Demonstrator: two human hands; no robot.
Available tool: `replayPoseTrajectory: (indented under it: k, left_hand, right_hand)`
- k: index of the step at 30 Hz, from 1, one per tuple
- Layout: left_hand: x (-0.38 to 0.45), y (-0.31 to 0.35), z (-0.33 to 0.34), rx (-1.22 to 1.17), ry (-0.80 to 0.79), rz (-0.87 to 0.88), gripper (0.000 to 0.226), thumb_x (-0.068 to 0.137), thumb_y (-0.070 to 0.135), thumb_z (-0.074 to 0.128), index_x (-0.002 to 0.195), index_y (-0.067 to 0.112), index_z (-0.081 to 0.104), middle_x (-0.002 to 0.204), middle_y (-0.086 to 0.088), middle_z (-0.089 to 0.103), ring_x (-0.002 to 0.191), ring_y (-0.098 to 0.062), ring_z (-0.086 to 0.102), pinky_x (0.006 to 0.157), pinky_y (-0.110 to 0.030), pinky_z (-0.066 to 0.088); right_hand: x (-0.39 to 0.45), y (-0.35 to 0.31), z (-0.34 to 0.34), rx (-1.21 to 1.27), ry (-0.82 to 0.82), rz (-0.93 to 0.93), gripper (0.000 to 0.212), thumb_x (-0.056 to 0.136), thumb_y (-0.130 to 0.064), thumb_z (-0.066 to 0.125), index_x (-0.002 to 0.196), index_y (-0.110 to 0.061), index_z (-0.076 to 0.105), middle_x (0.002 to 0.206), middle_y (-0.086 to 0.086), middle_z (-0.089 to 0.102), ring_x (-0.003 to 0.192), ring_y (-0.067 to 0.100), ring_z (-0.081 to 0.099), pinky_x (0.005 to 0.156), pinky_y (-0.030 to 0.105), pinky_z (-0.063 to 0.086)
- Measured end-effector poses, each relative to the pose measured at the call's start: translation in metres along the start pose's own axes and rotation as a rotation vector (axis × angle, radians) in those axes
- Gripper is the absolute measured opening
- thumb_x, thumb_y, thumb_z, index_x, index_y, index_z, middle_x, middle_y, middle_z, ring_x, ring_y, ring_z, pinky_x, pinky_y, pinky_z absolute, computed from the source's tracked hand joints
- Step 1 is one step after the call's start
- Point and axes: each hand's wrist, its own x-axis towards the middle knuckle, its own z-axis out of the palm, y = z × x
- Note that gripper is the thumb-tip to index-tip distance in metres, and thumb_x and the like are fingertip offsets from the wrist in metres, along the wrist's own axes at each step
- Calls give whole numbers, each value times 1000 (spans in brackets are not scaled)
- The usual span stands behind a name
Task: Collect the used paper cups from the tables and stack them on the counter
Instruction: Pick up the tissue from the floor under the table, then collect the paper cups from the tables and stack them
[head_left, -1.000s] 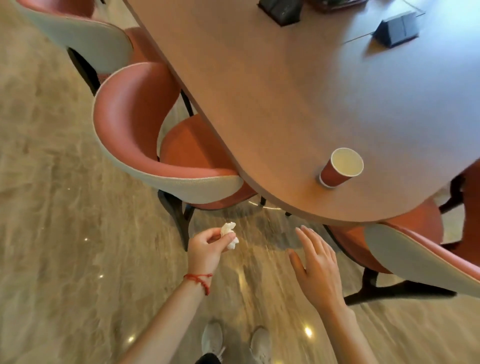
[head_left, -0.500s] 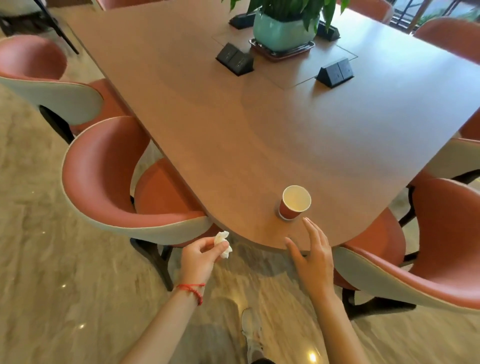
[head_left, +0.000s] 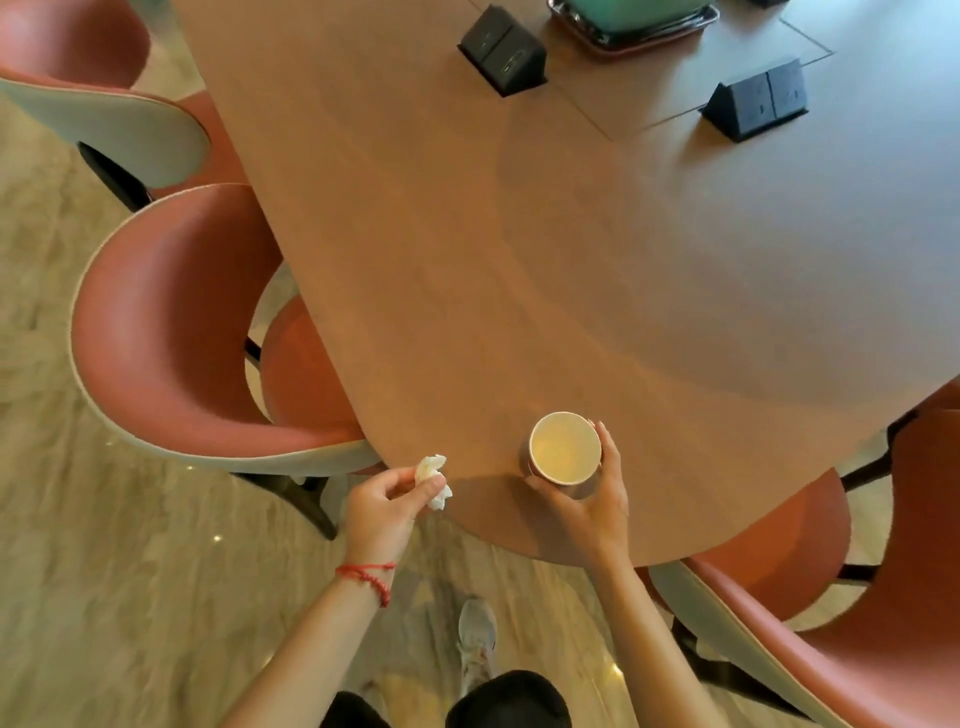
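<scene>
A red paper cup (head_left: 564, 447) with a pale inside stands upright near the front edge of the brown wooden table (head_left: 519, 260). My right hand (head_left: 587, 499) wraps around it from the near side, thumb on the left and fingers on the right. My left hand (head_left: 387, 506), with a red string bracelet at the wrist, pinches a crumpled white tissue (head_left: 434, 480) just off the table's edge, left of the cup.
Red chairs with pale backs stand at the left (head_left: 171, 332), far left (head_left: 93, 88) and lower right (head_left: 831, 597). Two black socket boxes (head_left: 503, 54) (head_left: 756, 98) and a teal pot on a tray (head_left: 634, 21) sit at the table's far middle. Marbled floor lies below.
I have stepped closer to the table. My right hand has reached forward from the table's edge and closed round the cup. The left hand still holds the tissue.
</scene>
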Motion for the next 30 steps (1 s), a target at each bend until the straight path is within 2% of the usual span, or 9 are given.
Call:
replayPoseTrajectory:
  k: [2, 3, 6, 11, 15, 20, 23, 26, 30]
  left_hand:
    - [2, 0, 2, -13, 10, -18, 6, 73, 12, 76, 68, 13, 73, 63, -1, 72, 66, -8, 66, 75, -25, 52]
    - [2, 0, 2, -27, 17, -30, 7, 73, 11, 76, 67, 15, 73, 63, -1, 72, 64, -9, 65, 74, -25, 52]
    - [2, 2, 0, -73, 41, -54, 10, 73, 8, 75, 67, 16, 73, 62, -1, 72, 59, -8, 63, 70, -24, 53]
    - [-3, 9, -10, -136, 104, -47, 9, 73, 6, 74, 73, 15, 72, 61, 5, 72, 58, -3, 65, 57, -12, 52]
    - [-8, 14, -34, -189, 201, -29, 14, 73, 6, 75, 72, 19, 70, 60, 8, 72, 58, -2, 66, 53, -11, 50]
    - [-16, 10, -88, -251, 332, -36, 9, 73, 7, 75, 78, 13, 72, 59, 4, 71, 55, -3, 64, 53, -13, 51]
    - [-21, 2, -128, -317, 420, -64, 10, 72, 7, 76, 79, 13, 73, 64, 0, 72, 60, -10, 66, 60, -20, 55]
    - [-28, -13, -169, -402, 505, -72, 11, 71, 7, 77, 77, 15, 72, 64, -2, 73, 60, -10, 68, 57, -19, 56]
    - [-36, -29, -235, -517, 606, -77, 9, 72, 3, 75, 76, 10, 71, 62, -2, 72, 56, -8, 67, 55, -17, 55]
  right_hand:
    - [2, 1, 2, 25, 4, -18, 85, 62, -29, 87, 130, -40, 35, 130, -21, 46, 112, -15, 39, 88, -1, 30]
    - [3, 0, 2, 36, 6, -27, 80, 63, -26, 87, 124, -42, 37, 124, -23, 48, 107, -19, 41, 84, -3, 30]
    - [3, -6, 3, 76, -12, -33, 75, 64, -19, 87, 118, -42, 40, 116, -25, 51, 102, -25, 43, 81, -3, 33]
    - [-1, -30, 8, 194, -213, 12, 63, 59, -25, 83, 111, -41, 51, 104, -36, 59, 98, -14, 53, 74, 1, 40]
    - [-6, -52, 26, 222, -433, -18, 58, 55, -30, 82, 107, -38, 56, 103, -26, 63, 97, -4, 59, 72, 9, 46]
    - [-18, -79, 71, 207, -623, -45, 64, 54, -27, 85, 110, -33, 56, 101, -22, 65, 94, -5, 61, 68, 9, 49]
    - [-29, -97, 103, 146, -722, -79, 64, 57, -29, 87, 112, -35, 54, 101, -24, 64, 96, -4, 60, 74, 12, 49]
    - [-45, -112, 142, 106, -807, -106, 65, 58, -29, 89, 112, -37, 54, 103, -21, 64, 98, -3, 60, 79, 15, 50]
    - [-81, -138, 204, 94, -849, -131, 58, 60, -27, 88, 105, -43, 54, 100, -31, 63, 99, -12, 56, 72, 4, 46]
